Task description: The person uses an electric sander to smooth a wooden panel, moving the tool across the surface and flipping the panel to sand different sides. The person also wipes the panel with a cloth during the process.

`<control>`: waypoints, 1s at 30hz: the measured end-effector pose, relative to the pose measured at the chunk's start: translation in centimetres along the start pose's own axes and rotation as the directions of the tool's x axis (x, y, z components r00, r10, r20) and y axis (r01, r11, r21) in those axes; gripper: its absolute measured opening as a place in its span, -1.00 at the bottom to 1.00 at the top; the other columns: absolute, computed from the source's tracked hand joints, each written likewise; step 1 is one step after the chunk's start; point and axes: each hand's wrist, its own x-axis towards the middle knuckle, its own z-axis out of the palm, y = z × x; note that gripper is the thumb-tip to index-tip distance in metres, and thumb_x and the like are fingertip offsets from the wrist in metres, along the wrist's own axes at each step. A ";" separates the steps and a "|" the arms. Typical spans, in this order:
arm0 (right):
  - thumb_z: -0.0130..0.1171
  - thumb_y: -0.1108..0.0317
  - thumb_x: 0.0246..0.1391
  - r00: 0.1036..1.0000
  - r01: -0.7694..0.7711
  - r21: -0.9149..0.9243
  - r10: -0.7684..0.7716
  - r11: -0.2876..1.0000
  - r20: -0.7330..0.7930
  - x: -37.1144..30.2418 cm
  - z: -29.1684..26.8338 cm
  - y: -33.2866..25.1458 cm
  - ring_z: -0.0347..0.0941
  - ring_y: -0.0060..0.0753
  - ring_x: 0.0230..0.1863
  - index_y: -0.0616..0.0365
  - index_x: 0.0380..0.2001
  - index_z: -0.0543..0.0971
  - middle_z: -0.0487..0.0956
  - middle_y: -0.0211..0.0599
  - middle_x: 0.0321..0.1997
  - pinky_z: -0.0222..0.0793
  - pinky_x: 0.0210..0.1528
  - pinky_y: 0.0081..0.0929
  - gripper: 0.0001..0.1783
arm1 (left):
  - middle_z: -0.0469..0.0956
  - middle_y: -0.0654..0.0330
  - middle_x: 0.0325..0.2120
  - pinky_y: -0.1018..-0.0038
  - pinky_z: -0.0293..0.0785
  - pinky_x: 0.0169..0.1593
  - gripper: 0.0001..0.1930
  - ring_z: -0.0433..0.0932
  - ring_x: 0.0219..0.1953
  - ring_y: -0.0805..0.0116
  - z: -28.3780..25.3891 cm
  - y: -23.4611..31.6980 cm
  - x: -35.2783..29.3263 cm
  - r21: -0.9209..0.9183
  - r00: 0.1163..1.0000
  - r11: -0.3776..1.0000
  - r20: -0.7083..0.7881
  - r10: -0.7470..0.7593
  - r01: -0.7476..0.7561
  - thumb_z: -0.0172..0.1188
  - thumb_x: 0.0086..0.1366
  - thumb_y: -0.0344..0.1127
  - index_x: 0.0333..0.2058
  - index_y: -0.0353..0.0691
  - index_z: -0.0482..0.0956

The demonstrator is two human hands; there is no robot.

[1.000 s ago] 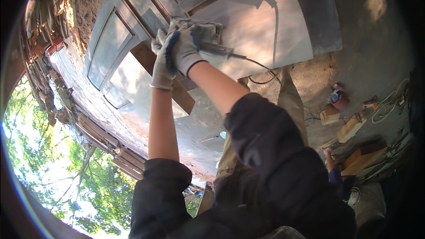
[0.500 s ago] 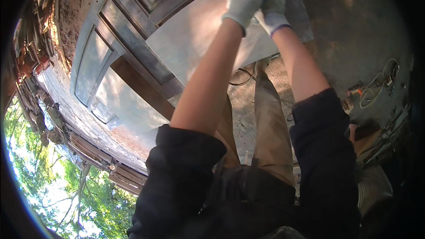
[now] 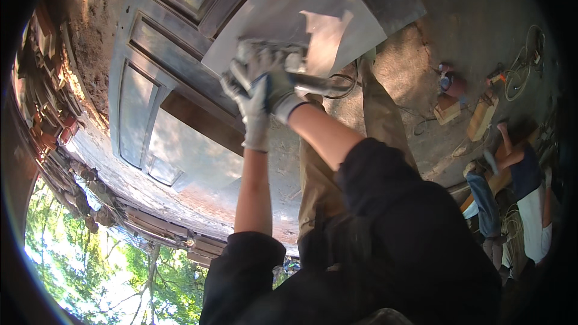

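Observation:
My left hand and my right hand, both in whitish gloves with dark blue patches, are close together over the lower left part of a smooth panel. The fingers look closed around or pressed on a blurred greyish thing at the panel's surface. Motion smear hides its kind and the exact grip. A narrow grey bar juts to the right from beside my right hand. The panel is part of a large wooden door with framed, recessed panels, lying in front of me.
Wood pieces are piled at the far left. On the ground to the right are a dark reddish tool, wooden blocks and a looped cable. Another person is at the lower right. My trousered leg stands close to the door.
Both hands have swept from the panel's upper right toward me and left, to its lower left part. My view has shifted, bringing the other person and wooden blocks into sight.

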 end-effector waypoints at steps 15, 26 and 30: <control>-0.05 0.04 0.28 0.860 0.294 0.107 -0.312 0.950 0.405 -5.6 2.3 2.0 0.17 0.30 0.42 -0.26 0.36 0.30 0.31 -0.16 0.41 0.18 0.16 0.59 -0.41 | 0.13 0.13 0.42 0.29 0.10 0.44 -0.22 0.15 0.42 0.18 -2.0 -6.1 -6.7 -0.029 0.908 0.910 0.090 -0.410 0.414 0.05 0.47 0.09 0.47 -0.17 -0.02; 0.16 -0.09 0.11 0.996 -0.006 -0.158 -0.008 0.987 -0.088 -6.2 -8.4 24.6 0.37 0.02 0.24 -0.20 0.27 0.35 0.40 -0.22 0.30 0.39 0.13 0.04 -0.33 | -0.05 -0.17 0.40 0.30 0.13 0.41 0.31 0.16 0.40 -0.04 24.3 -3.4 -3.6 0.312 0.975 0.945 0.222 0.029 -0.099 0.53 0.05 -0.08 0.46 -0.31 -0.37; 0.23 -0.08 0.04 0.970 -0.073 0.026 0.078 0.997 -0.231 -5.8 -7.3 28.7 0.37 -0.07 0.25 -0.13 0.23 0.39 0.43 -0.23 0.26 0.37 0.18 -0.01 -0.30 | 0.05 -0.27 0.31 0.17 0.25 0.37 0.44 0.21 0.36 -0.19 28.3 1.5 -4.7 0.463 0.945 0.881 0.233 -0.229 0.100 0.60 -0.12 0.00 0.47 -0.23 -0.39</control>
